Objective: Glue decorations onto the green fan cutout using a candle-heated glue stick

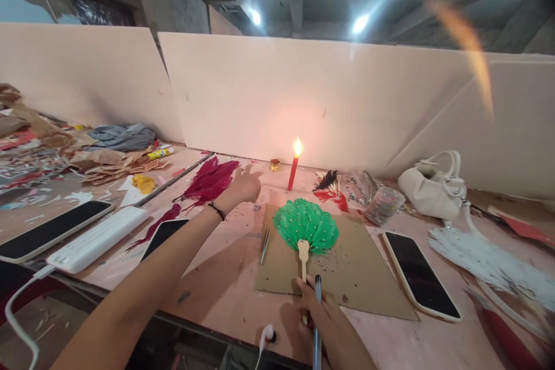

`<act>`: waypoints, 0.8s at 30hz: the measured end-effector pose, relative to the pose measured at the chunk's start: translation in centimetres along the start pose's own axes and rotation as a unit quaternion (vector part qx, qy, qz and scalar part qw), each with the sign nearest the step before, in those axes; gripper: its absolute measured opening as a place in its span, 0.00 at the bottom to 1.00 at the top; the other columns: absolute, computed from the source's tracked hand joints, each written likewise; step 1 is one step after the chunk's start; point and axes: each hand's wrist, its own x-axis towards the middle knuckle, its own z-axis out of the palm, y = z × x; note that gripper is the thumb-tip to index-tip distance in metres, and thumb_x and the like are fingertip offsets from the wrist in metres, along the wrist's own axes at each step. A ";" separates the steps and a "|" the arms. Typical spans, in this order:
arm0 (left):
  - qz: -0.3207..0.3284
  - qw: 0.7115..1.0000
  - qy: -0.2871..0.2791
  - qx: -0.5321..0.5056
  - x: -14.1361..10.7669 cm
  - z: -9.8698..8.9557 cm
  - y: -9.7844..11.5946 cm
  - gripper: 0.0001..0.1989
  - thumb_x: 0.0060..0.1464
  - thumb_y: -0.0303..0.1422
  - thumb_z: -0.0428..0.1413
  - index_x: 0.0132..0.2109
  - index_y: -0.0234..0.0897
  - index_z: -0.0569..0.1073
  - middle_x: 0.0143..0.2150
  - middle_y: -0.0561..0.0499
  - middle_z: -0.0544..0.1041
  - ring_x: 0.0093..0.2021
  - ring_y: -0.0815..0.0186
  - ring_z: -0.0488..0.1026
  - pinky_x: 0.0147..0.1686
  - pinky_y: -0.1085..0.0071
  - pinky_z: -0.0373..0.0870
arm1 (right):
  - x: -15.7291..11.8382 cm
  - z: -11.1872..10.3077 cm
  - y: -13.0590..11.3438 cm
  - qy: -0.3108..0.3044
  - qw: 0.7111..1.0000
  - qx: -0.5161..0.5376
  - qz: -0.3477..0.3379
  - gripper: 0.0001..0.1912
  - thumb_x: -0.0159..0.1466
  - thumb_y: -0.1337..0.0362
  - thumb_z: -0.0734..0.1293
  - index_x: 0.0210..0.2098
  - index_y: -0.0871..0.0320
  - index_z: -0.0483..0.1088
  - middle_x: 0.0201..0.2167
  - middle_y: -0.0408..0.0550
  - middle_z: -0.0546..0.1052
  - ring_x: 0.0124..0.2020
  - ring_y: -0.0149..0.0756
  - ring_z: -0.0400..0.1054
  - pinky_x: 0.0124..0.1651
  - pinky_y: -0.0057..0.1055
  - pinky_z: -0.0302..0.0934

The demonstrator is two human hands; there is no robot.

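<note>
My left hand is stretched out over the table, just right of the dark red feathers; its fingers are partly bent, and whether they hold anything is unclear. Near the front edge, my right hand grips the wooden handle of a green fan dotted with white beads. A pen also lies along that hand. The fan's head rests over a brown cardboard sheet. Behind it a lit red candle stands upright.
Tweezers lie on the cardboard's left side. Phones flank the work area, with a power bank at left. A white bag, clear container and white feathers are at right. An earphone hangs at the front edge.
</note>
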 end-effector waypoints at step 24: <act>-0.029 0.979 0.050 -0.196 -0.4 1.0 -2.9 0.07 0.54 0.33 0.62 0.35 0.37 0.85 0.65 0.41 0.74 0.63 0.45 0.69 0.63 0.50 0.64 | 0.5 -0.2 0.2 -0.009 1.000 0.010 -0.015 0.43 0.59 0.80 0.63 0.73 0.53 0.63 0.73 0.56 0.65 0.73 0.48 0.61 0.68 0.43 0.65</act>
